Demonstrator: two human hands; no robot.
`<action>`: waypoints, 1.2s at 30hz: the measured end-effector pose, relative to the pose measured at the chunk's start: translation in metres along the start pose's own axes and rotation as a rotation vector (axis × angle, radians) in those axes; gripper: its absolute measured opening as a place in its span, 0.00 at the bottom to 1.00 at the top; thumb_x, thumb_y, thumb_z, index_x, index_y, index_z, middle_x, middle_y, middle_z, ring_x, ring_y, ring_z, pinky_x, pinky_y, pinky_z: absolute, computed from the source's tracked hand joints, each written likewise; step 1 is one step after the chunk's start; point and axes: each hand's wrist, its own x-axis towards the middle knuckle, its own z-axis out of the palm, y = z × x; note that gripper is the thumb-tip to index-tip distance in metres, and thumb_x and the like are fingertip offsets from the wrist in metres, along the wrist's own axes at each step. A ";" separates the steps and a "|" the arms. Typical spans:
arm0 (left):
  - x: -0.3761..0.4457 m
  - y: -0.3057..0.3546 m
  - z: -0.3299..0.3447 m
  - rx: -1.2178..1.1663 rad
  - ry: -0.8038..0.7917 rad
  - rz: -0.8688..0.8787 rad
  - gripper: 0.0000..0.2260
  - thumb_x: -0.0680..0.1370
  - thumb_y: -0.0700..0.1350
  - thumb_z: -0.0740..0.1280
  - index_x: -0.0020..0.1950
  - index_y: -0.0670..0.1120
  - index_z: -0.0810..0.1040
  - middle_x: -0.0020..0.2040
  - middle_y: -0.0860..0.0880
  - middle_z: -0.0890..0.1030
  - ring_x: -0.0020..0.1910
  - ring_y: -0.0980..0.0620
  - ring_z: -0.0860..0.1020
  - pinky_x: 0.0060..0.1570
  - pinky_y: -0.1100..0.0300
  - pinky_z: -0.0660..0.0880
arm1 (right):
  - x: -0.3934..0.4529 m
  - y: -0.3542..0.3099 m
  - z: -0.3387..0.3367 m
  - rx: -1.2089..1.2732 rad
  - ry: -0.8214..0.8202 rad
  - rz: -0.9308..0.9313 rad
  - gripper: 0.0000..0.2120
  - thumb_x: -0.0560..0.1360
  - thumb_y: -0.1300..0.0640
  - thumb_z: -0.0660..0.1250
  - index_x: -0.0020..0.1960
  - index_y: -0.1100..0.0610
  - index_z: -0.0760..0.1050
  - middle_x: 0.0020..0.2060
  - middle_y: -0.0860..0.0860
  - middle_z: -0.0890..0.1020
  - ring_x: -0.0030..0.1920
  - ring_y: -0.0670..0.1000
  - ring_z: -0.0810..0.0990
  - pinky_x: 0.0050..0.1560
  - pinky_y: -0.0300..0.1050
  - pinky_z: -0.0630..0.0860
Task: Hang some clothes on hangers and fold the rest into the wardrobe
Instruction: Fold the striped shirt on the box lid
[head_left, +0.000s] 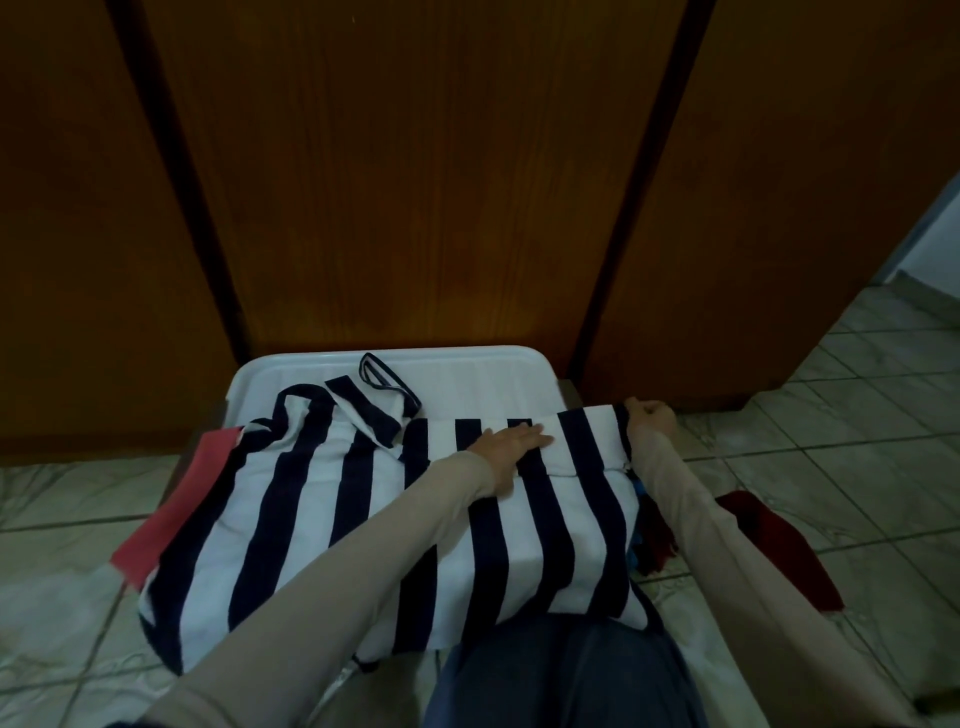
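Two hands: press flat left hand (511, 441) on striped garment (322, 519); with right hand (649, 413) pinching far-right edge, fold leftward evenly.

**Item count, single view**

One striped garment (395, 519). One pink cloth (171, 499). One dark red cloth (779, 545). One white tray (467, 366). Two hands: left hand (511, 447), right hand (649, 413). Three wooden door panels (415, 182).

A white plastic lid (467, 371) sits on pale marbled floor tiles (857, 395).
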 end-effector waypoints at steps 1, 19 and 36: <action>-0.001 0.000 0.000 -0.029 0.013 -0.006 0.38 0.73 0.26 0.59 0.77 0.50 0.50 0.78 0.50 0.47 0.77 0.52 0.45 0.74 0.49 0.41 | -0.003 -0.002 0.001 -0.011 -0.006 -0.023 0.05 0.78 0.63 0.61 0.52 0.59 0.72 0.51 0.55 0.76 0.49 0.54 0.73 0.51 0.45 0.71; -0.117 -0.108 -0.054 -0.589 0.794 -0.357 0.16 0.73 0.27 0.62 0.34 0.46 0.78 0.37 0.48 0.81 0.40 0.52 0.79 0.49 0.63 0.74 | -0.144 -0.047 0.105 -0.640 -0.799 -0.535 0.24 0.71 0.45 0.71 0.62 0.56 0.72 0.56 0.51 0.78 0.55 0.52 0.76 0.54 0.45 0.74; -0.175 -0.168 -0.060 -1.247 0.544 -0.784 0.35 0.77 0.67 0.51 0.57 0.35 0.75 0.54 0.38 0.79 0.45 0.46 0.81 0.47 0.54 0.78 | -0.164 -0.056 0.114 -0.018 -1.360 -0.348 0.22 0.68 0.83 0.55 0.44 0.58 0.71 0.30 0.45 0.82 0.35 0.44 0.79 0.33 0.32 0.71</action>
